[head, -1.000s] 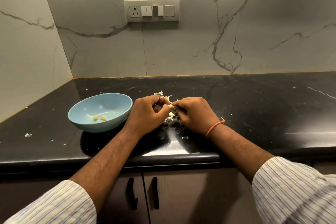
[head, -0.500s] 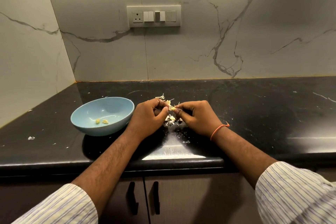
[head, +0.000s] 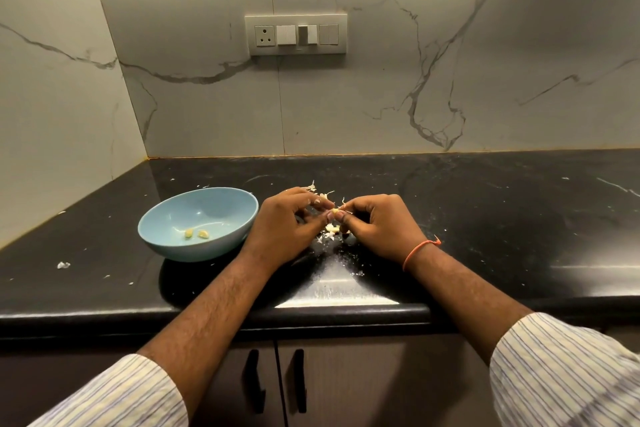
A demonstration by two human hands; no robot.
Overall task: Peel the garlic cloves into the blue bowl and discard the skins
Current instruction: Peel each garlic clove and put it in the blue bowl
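Observation:
A small pale garlic clove [head: 335, 210] is pinched between the fingertips of my left hand [head: 287, 225] and my right hand [head: 377, 227], just above the black counter [head: 485, 218]. Both hands have curled fingers and meet at the clove. Below and behind them lie loose garlic skins [head: 330, 229], with more skins [head: 311, 188] past the left hand. The blue bowl [head: 207, 246] stands left of my left hand and holds two peeled cloves [head: 195, 234].
A skin scrap [head: 63, 265] lies near the counter's left front. Marble walls close the back and left, with a switch panel [head: 295, 34] on the back wall. Cabinet doors with black handles [head: 273, 381] sit below the counter edge.
The view has tilted down a little, so everything sits lower in frame. Both hands stay together on the clove, with only small finger movements.

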